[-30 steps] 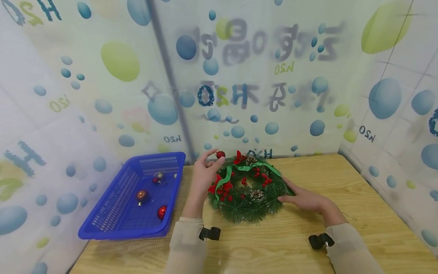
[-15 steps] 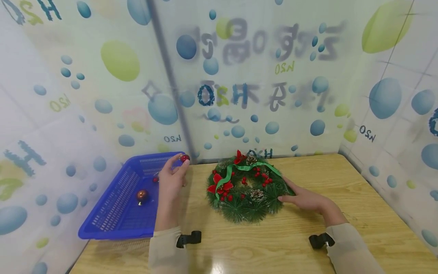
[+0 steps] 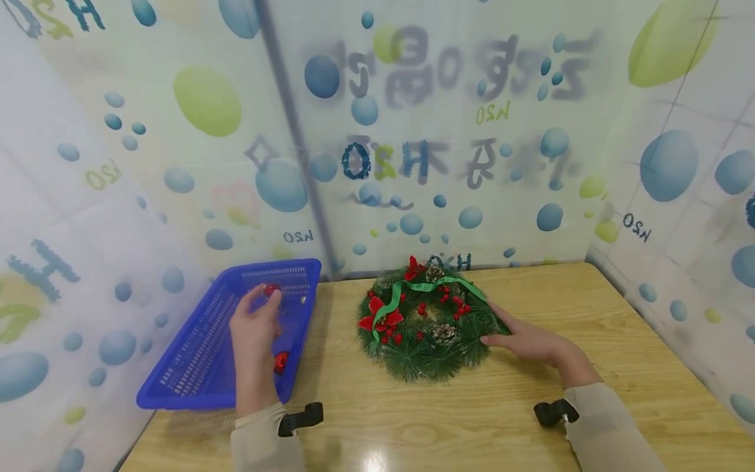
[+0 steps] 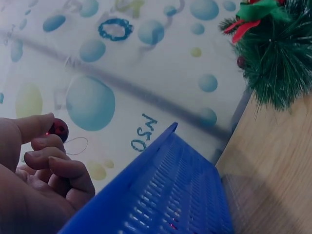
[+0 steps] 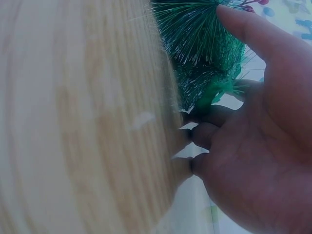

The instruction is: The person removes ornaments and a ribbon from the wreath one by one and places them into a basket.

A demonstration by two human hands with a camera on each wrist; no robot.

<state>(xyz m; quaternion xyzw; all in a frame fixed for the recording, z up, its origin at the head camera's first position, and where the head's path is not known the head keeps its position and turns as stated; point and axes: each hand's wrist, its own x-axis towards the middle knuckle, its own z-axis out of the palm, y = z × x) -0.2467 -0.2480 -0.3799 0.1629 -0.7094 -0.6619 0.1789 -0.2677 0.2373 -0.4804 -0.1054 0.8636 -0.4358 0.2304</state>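
A small red Christmas bauble [image 3: 271, 290] is pinched between the thumb and fingertips of my left hand [image 3: 252, 328], over the blue basket [image 3: 194, 400]. In the left wrist view a thin thread loop hangs from this bauble [image 4: 59, 129]. The green wreath [image 3: 407, 364] lies on the table, dressed with red flowers [image 3: 380, 316], berries, pine cones [image 3: 444, 333] and a wavy green ribbon [image 3: 394, 300]. My right hand [image 3: 539, 344] grips the wreath's right edge. Its thumb lies on the needles, and the other fingers curl in at the rim, as the right wrist view shows.
Another red bauble [image 3: 281, 362] sits inside the basket by its right wall; my left hand hides part of the basket floor. The wooden table [image 3: 425, 426] reaches back to a curtain [image 3: 413, 131] printed with drops.
My left hand has carried the red bauble left, from the wreath's upper left side to over the basket. The right hand and the wreath have stayed in place.
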